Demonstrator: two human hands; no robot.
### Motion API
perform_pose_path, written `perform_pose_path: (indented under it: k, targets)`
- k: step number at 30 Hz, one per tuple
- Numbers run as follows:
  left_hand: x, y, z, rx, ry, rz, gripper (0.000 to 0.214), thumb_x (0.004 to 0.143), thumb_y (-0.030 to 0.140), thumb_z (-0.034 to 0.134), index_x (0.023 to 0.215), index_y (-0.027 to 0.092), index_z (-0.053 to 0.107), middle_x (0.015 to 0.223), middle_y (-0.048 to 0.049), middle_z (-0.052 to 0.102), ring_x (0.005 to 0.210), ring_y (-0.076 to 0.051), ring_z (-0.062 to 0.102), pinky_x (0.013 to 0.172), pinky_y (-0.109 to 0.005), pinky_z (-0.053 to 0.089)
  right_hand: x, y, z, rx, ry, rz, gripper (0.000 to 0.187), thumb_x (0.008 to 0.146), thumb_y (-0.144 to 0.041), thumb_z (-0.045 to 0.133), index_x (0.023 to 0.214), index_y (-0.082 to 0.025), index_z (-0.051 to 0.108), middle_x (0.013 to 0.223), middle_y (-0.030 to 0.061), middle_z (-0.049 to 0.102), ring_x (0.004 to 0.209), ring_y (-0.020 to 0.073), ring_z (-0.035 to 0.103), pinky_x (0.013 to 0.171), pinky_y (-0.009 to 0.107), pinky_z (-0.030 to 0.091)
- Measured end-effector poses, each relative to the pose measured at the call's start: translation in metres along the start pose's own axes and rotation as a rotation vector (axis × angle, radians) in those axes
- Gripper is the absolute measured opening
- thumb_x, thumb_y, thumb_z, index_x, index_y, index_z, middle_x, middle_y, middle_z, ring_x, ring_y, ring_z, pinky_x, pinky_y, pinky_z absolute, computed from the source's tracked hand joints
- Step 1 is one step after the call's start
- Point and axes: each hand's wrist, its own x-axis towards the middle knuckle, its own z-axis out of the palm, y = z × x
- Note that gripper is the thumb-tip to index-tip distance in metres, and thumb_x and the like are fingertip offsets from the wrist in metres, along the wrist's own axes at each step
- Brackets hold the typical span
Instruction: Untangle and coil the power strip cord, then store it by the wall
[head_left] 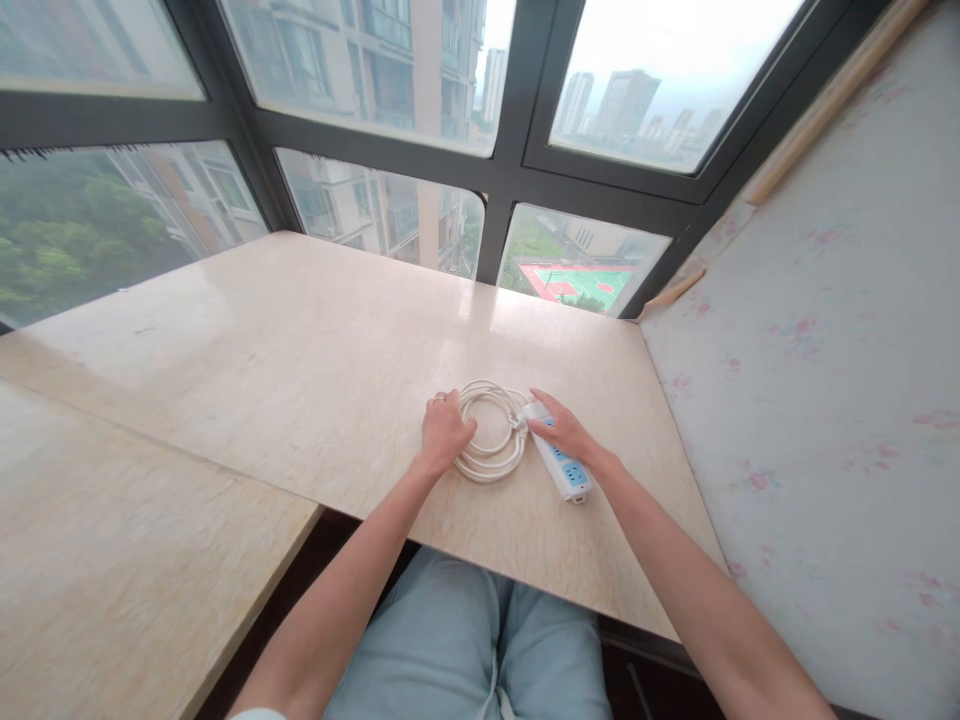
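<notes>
A white power strip [568, 475] with blue sockets lies on the beige marble tabletop [300, 380], its white cable [491, 430] coiled in loops beside it. My left hand [444, 432] rests on the left side of the coil, fingers curled over the loops; a ring shows on one finger. My right hand [564, 428] lies on the far end of the power strip, where the cable joins it, fingers pressed down on it.
Large dark-framed windows [495, 170] wrap the far side of the tabletop. A wall with pale floral paper [825, 350] runs along the right. A second marble slab [112, 560] sits lower at the left. My knees in light jeans [480, 650] are under the edge.
</notes>
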Motion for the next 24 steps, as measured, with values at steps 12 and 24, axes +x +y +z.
perform_pose_path:
  k: [12,24]
  targets:
    - [0.031,0.012,-0.010,0.069,-0.112,0.040,0.032,0.081,0.035,0.058,0.108,0.017,0.058,0.113,-0.0135,0.059,0.110,-0.027,0.058,0.085,-0.034,0.048,0.011,-0.050,0.014,-0.221,0.107,-0.123,0.063,0.088,-0.041,0.054,0.143,-0.014,0.042,0.149,0.0187,0.043,0.142,0.0274,0.035,0.116,0.048,0.027]
    - [0.045,-0.010,-0.018,0.112,-0.136,0.132,0.040,0.077,0.032,0.058,0.114,0.017,0.057,0.114,-0.0135,0.059,0.109,-0.029,0.057,0.084,-0.037,0.048,-0.002,-0.075,0.037,-0.528,-0.070,0.155,0.083,0.069,-0.018,0.065,0.146,-0.009,0.035,0.156,0.0266,0.025,0.146,0.0391,0.019,0.115,0.060,0.011]
